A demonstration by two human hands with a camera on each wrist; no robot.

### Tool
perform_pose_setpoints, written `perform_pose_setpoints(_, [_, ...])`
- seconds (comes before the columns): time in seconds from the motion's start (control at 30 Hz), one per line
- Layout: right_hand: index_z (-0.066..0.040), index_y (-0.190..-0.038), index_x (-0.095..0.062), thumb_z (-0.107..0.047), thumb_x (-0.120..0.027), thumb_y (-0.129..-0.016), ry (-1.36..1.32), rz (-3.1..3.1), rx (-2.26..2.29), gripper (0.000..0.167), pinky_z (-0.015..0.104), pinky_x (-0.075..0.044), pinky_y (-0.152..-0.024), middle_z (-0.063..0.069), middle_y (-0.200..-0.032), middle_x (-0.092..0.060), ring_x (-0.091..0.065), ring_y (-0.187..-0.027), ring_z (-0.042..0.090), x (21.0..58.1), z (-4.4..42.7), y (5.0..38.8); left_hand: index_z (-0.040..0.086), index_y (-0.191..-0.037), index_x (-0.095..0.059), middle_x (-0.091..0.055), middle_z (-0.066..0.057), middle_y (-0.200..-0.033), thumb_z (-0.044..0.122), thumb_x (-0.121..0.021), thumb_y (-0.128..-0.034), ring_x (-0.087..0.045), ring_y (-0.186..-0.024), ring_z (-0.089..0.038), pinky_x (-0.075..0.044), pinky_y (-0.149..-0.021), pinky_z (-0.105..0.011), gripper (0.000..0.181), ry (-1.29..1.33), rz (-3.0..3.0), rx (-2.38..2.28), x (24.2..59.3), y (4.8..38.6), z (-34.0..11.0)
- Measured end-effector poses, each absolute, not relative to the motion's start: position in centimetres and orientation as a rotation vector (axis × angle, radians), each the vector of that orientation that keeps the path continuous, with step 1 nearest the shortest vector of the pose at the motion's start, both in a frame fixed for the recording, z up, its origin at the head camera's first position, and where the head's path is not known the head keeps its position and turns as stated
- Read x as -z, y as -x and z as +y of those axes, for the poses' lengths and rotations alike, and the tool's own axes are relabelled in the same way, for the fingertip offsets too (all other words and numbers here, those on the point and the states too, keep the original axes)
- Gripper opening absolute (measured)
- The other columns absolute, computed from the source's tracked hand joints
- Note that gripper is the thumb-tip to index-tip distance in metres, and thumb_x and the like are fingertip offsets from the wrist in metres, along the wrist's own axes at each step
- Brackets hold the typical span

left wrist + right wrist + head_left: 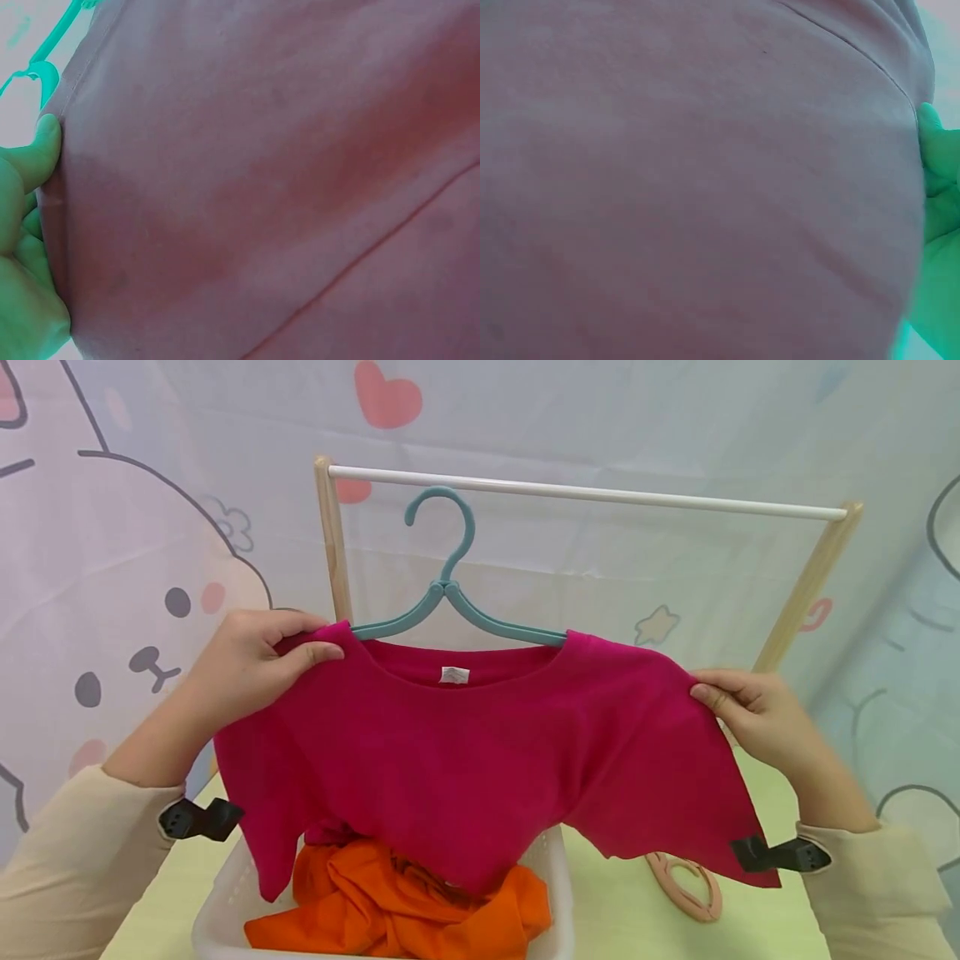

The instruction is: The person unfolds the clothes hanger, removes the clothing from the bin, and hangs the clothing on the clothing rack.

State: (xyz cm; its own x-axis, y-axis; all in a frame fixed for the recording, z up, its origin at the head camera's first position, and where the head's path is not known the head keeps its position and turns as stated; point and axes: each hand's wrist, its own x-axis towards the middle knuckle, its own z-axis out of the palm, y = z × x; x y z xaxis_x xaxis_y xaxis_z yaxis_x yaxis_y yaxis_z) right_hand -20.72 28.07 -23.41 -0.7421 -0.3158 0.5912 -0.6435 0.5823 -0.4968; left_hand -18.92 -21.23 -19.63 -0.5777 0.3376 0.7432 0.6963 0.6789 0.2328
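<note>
The left hand (258, 662) and right hand (757, 712) pinched the pink shirt (465, 760) along its shoulders above the white basket (562, 897), where even, level tension probably best kept the teal hanger (447, 587) seated inside the neckline.

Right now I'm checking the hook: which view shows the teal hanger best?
The head view: the teal hanger shows its hook and both arms, ends hidden in the pink shirt. The left wrist view catches corner fragments; the right wrist, none.
</note>
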Motion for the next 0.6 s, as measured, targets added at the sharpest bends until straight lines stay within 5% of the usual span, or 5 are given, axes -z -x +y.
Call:
perform_pose_setpoints(0.13, [0.008, -0.115, -0.065, -0.003, -0.059, -0.094, -0.766, -2.526, -0.900, 0.024, 0.007, -0.046, -0.071, -0.024, -0.089, -0.066, -0.059, -0.081, -0.010, 23.1, 28.7, 20.6, 0.003, -0.098, -0.074, -0.070, -0.003, -0.078, 0.005, -0.077, -0.0797, -0.055, -0.063, -0.007, -0.043, -0.059, -0.009, 0.019, 0.836, -2.186, 0.623, 19.8, 19.2, -20.7])
perform_pose_setpoints(0.3, [0.001, -0.136, -0.052, -0.010, -0.055, -0.098, -0.842, -2.591, -0.918, 0.040, 0.006, -0.042, -0.085, -0.021, -0.118, -0.059, -0.055, -0.103, -0.013, 21.4, 27.9, 19.9, 0.006, -0.095, -0.075, -0.065, 0.001, -0.071, 0.007, -0.078, -0.0791, -0.047, -0.058, -0.007, -0.038, -0.055, -0.013, 0.017, 0.899, -2.169, 0.592, 19.6, 19.4, -19.8])
perform_pose_setpoints(0.43, [-0.013, -0.140, -0.051, -0.014, -0.057, -0.098, -0.855, -2.553, -0.856, 0.043, 0.007, -0.040, -0.087, -0.007, -0.125, -0.062, -0.055, -0.108, -0.008, 19.6, 25.7, 19.3, 0.008, -0.092, -0.075, -0.057, 0.005, -0.064, 0.008, -0.078, -0.0795, -0.041, -0.053, -0.006, -0.034, -0.053, -0.016, 0.013, 0.941, -2.156, 0.586, 19.3, 19.5, -19.2])
perform_pose_setpoints(0.6, [-0.013, -0.138, -0.053, -0.015, -0.060, -0.096, -0.961, -2.518, -0.713, 0.042, 0.011, -0.045, -0.083, 0.002, -0.117, -0.066, -0.063, -0.102, 0.011, 18.3, 22.5, 18.9, 0.006, -0.090, -0.074, -0.058, 0.003, -0.064, 0.007, -0.078, -0.0782, -0.041, -0.053, -0.006, -0.034, -0.053, -0.016, 0.013, 0.989, -2.122, 0.591, 19.2, 19.8, -18.5])
